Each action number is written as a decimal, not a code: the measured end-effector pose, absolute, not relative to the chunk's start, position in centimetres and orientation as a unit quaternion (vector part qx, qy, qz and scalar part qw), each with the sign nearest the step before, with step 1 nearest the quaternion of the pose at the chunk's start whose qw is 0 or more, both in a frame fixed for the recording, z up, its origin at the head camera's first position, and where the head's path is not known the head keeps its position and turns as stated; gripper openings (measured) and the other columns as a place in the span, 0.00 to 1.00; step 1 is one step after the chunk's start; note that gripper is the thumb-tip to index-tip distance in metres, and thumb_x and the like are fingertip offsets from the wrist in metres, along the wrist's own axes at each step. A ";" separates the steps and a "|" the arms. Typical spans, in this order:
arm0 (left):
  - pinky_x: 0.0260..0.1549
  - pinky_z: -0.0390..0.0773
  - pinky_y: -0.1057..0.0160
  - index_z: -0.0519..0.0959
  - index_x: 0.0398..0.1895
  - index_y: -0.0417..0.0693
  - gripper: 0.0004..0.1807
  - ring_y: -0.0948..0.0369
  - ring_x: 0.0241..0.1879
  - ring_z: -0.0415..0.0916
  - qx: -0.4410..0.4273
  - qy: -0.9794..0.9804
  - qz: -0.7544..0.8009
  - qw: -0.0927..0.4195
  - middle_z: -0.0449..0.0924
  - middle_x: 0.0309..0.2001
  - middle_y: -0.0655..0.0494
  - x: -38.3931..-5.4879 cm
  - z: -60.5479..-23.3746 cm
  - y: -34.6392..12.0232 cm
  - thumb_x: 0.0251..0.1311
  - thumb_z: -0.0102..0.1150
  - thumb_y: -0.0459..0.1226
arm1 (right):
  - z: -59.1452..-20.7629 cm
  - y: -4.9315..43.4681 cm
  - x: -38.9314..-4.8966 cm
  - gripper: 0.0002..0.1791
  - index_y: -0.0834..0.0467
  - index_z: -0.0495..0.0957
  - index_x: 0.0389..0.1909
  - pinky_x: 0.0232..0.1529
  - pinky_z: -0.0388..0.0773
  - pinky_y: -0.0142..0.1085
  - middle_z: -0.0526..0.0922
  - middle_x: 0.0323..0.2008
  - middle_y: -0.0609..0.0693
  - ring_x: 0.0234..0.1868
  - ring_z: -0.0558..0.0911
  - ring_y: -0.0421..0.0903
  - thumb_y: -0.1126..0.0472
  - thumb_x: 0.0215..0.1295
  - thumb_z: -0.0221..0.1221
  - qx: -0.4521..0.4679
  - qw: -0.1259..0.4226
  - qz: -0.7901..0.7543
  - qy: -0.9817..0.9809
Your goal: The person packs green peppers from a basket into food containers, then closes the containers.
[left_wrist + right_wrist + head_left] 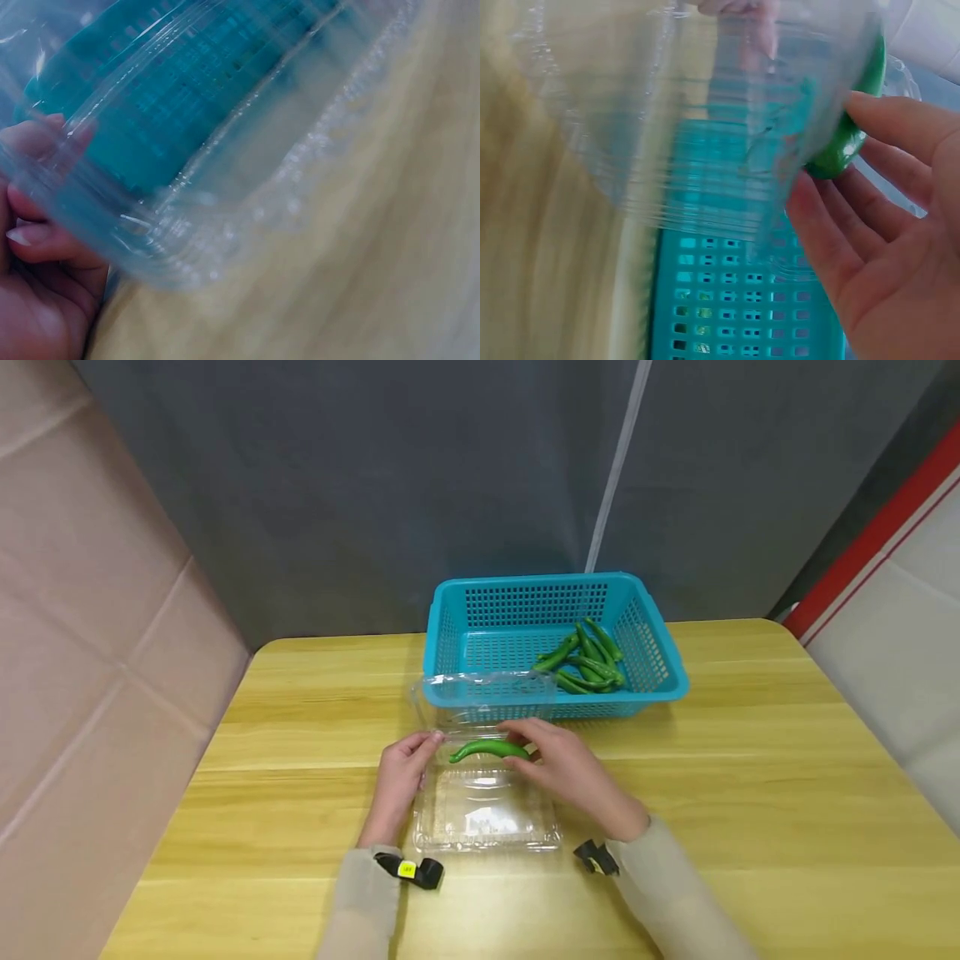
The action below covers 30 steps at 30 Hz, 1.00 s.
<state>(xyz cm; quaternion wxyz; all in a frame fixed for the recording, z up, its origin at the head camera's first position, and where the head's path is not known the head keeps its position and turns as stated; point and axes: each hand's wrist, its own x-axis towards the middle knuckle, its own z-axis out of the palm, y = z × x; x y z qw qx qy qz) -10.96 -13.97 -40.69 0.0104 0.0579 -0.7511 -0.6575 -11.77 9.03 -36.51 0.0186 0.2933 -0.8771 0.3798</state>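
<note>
A clear plastic clamshell box [487,818] lies on the table with its lid [487,702] raised at the far side, overlapping the blue basket in the head view. My left hand [399,781] pinches the box's left edge near the hinge; in the left wrist view its thumb and fingers [45,240] close on the clear plastic [247,187]. Between thumb and fingertips of my right hand [566,764] is one end of a green chili pepper [483,748], held lengthwise over the box. The right wrist view shows this pepper [836,154] partly behind the plastic.
Behind the box stands a blue perforated basket [663,689], with several green peppers [596,664] heaped in its right half. The wooden table [300,793] ends at a dark curtain [337,510]. Padded walls rise at left and right.
</note>
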 end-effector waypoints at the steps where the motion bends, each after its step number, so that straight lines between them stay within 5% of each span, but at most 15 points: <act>1: 0.05 0.57 0.72 0.80 0.39 0.43 0.13 0.69 0.07 0.56 0.057 -0.751 -0.657 0.010 0.74 0.31 0.32 -11.0 -40.7 -14.0 0.59 0.55 0.42 | -36.7 9.0 -11.8 0.21 0.56 0.73 0.51 0.36 0.77 0.31 0.78 0.40 0.46 0.40 0.76 0.39 0.62 0.54 0.63 0.293 0.015 0.377 -0.879; 12: 0.05 0.58 0.73 0.79 0.41 0.39 0.16 0.69 0.08 0.56 0.054 -0.753 -0.656 0.008 0.77 0.38 0.38 -11.0 -40.9 -14.3 0.59 0.54 0.42 | -37.8 8.3 -11.7 0.14 0.49 0.77 0.41 0.34 0.73 0.26 0.77 0.36 0.37 0.34 0.74 0.33 0.59 0.52 0.64 0.320 0.049 0.306 -0.895; 19: 0.04 0.56 0.71 0.81 0.38 0.44 0.13 0.68 0.06 0.55 0.053 -0.749 -0.661 0.014 0.70 0.21 0.33 -11.2 -41.2 -14.2 0.58 0.56 0.43 | -38.4 8.1 -11.5 0.15 0.47 0.77 0.42 0.39 0.73 0.29 0.76 0.37 0.37 0.37 0.75 0.34 0.56 0.52 0.64 0.322 0.067 0.259 -0.908; 30: 0.03 0.55 0.69 0.82 0.35 0.50 0.18 0.66 0.06 0.54 0.056 -0.756 -0.651 0.044 0.66 0.12 0.52 -12.1 -43.7 -14.5 0.51 0.58 0.54 | -39.3 7.5 -11.1 0.14 0.50 0.78 0.40 0.34 0.76 0.32 0.77 0.36 0.41 0.39 0.75 0.39 0.55 0.51 0.64 0.347 0.140 0.184 -0.909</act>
